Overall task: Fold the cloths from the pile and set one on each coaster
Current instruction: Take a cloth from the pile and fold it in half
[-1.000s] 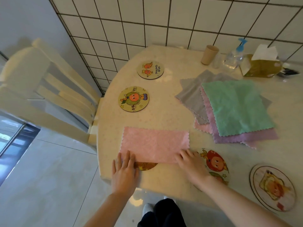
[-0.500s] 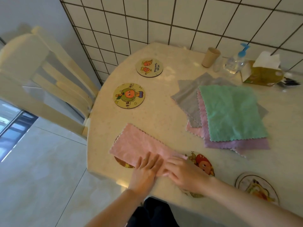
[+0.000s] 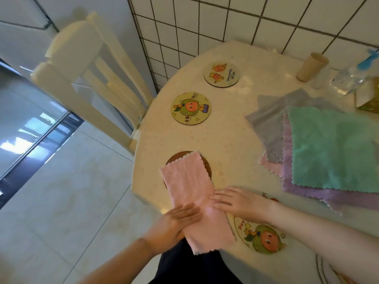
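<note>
A pink cloth (image 3: 188, 185), folded into a long strip, lies at the table's near edge with its far end over a brown coaster (image 3: 178, 156) and its near end hanging past the edge. My left hand (image 3: 176, 220) lies flat on the strip's left side. My right hand (image 3: 238, 203) presses flat on its right side, fingers apart. The pile (image 3: 332, 148) sits to the right: a green cloth on top of purple, pink and grey ones. Two picture coasters (image 3: 191, 108) (image 3: 221, 74) lie further back, and another coaster (image 3: 260, 236) lies under my right forearm.
A cream chair (image 3: 86, 78) stands at the table's left. A paper cup (image 3: 309, 67), a pump bottle (image 3: 352, 78) and a tissue box (image 3: 367, 97) stand at the back right by the tiled wall. Part of one more coaster (image 3: 332, 273) shows at the bottom right.
The pink cloth went from a wide rectangle to a narrower strip turned lengthwise toward me. Both hands came together onto its near part. The camera swung left.
</note>
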Tool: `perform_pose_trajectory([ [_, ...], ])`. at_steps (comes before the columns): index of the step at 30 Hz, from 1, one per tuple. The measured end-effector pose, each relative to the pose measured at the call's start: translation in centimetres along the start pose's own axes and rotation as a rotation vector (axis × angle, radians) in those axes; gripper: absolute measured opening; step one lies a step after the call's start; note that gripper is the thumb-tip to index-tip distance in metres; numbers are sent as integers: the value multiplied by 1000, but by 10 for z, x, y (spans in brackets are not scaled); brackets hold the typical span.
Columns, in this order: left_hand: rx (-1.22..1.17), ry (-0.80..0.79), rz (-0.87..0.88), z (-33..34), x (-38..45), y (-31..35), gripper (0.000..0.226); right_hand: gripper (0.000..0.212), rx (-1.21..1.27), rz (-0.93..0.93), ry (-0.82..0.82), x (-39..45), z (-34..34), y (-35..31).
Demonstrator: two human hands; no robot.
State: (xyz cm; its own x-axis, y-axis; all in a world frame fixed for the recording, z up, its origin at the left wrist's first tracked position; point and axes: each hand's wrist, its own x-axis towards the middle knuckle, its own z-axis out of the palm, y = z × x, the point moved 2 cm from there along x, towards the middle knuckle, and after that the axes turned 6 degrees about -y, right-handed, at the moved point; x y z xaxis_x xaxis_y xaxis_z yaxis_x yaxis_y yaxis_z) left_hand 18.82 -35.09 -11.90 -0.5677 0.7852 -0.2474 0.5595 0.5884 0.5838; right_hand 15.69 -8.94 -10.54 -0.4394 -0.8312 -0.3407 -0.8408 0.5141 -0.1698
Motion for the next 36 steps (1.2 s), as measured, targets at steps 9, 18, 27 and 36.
perform_pose_trajectory([
  [9,-1207,291,-686,-58,26,-22,32,18,1187,529,259,41,-26,15],
  [18,-1255,498,-800,-66,34,-28,21,33,1103,829,318,82,-33,32],
  [27,-1184,608,-970,-46,23,-21,20,30,1060,902,255,88,-32,35],
  [36,-953,615,-1153,-44,17,-15,18,29,965,969,113,89,-43,33],
])
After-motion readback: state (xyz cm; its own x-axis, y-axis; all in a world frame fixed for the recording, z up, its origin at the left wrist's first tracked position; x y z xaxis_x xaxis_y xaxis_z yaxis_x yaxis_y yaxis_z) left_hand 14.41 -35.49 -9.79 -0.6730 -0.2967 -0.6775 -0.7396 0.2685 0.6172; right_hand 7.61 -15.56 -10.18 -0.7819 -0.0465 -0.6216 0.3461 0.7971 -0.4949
